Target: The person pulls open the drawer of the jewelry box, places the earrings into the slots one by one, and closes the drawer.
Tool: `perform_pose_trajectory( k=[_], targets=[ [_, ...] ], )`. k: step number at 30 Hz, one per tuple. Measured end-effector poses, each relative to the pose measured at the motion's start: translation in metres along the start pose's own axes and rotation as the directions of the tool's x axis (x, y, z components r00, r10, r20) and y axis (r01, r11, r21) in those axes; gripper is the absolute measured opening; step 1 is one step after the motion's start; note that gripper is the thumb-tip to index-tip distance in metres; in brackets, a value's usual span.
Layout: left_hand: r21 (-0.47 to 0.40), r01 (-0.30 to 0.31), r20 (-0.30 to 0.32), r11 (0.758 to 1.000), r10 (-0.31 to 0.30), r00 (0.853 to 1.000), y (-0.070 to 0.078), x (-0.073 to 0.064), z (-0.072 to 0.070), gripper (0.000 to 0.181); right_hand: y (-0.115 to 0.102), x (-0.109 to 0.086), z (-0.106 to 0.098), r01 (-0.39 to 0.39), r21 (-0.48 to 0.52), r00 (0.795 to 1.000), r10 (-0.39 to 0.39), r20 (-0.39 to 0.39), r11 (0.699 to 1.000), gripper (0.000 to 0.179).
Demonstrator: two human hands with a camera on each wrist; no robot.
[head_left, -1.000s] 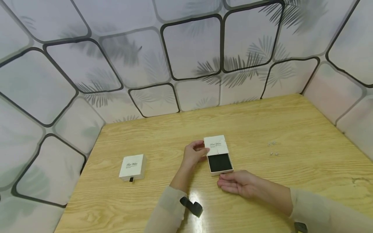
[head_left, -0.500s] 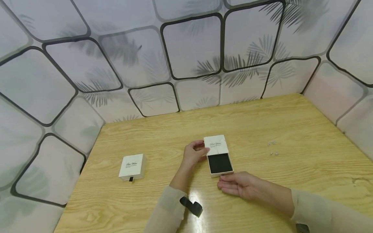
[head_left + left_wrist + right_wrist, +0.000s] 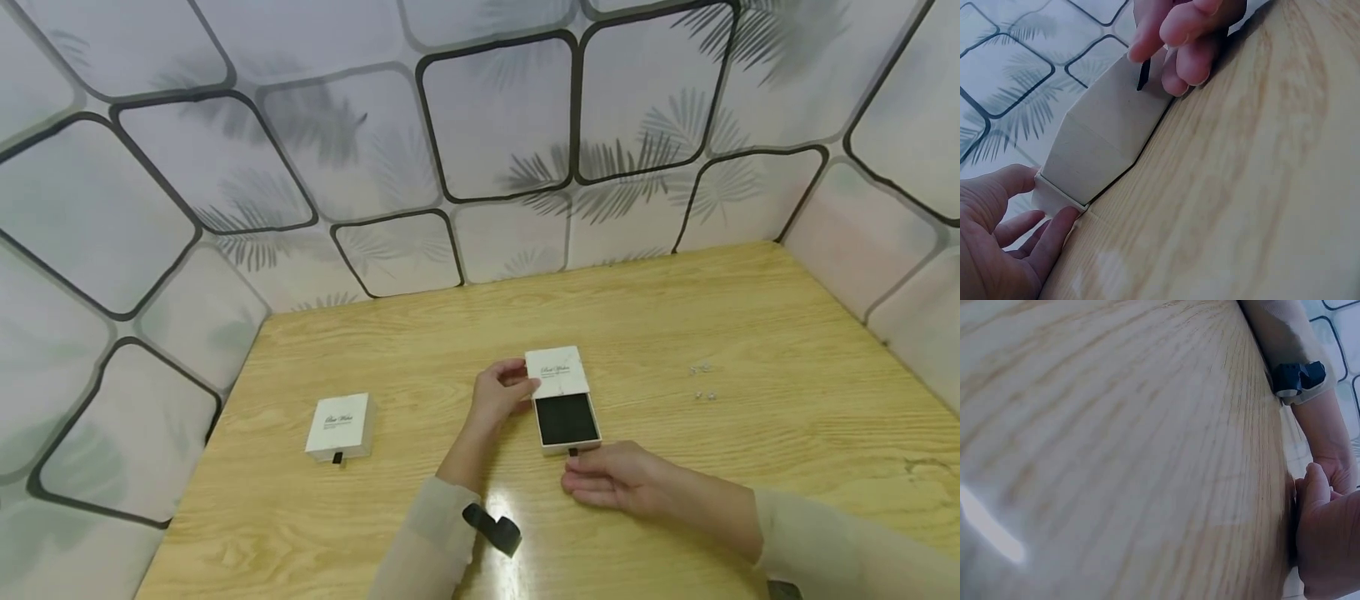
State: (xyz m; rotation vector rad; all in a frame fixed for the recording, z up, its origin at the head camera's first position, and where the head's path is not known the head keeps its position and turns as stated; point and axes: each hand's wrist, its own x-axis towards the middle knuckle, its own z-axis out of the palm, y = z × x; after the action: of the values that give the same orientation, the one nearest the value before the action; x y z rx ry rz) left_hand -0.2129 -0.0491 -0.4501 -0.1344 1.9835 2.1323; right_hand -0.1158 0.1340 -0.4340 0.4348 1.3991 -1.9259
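A white slide-out gift box (image 3: pixel 557 372) lettered "Best Wishes" lies on the table, its drawer (image 3: pixel 543 425) pulled out to show a black pad (image 3: pixel 567 418). My left hand (image 3: pixel 497 396) grips the sleeve, thumb on top and fingers along its left side. A black pull tab (image 3: pixel 1144 74) hangs from the drawer's front. Right beside the tab is my right hand (image 3: pixel 618 477), its fingers loosely bent and nothing visibly pinched. Whether a fingertip still brushes the tab, I cannot tell. In the right wrist view the right hand (image 3: pixel 1332 544) hides the box.
Another white box (image 3: pixel 341 425) of the same kind, closed, sits to the left with its black tab toward me. Several small shiny pieces (image 3: pixel 705 396), too small to identify, lie at the right. A patterned cloth wall (image 3: pixel 495 125) borders the wooden table (image 3: pixel 420 350).
My right hand has shifted slightly away from the drawer's front, and the black tab, hidden before, now shows. The left hand and the box have stayed put.
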Motion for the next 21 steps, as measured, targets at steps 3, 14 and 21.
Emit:
perform_pose_trajectory(
  k=[3,14,21],
  targets=[
    [-0.003,0.001,0.004,1.0,-0.001,1.0,0.002,0.001,0.001,0.045,-0.001,-0.003,-0.002,0.019,-0.047,1.0,-0.018,0.023,0.999,0.027],
    [0.012,-0.012,0.014,1.0,0.012,1.0,0.001,0.0,-0.001,0.045,-0.002,-0.012,-0.025,0.082,-0.151,0.997,-0.079,0.024,0.985,0.034],
    [0.044,-0.003,0.013,0.999,0.002,1.0,-0.002,0.001,-0.002,0.045,-0.011,-0.016,-0.047,0.088,0.006,0.989,-0.088,0.116,0.996,0.015]
  ],
)
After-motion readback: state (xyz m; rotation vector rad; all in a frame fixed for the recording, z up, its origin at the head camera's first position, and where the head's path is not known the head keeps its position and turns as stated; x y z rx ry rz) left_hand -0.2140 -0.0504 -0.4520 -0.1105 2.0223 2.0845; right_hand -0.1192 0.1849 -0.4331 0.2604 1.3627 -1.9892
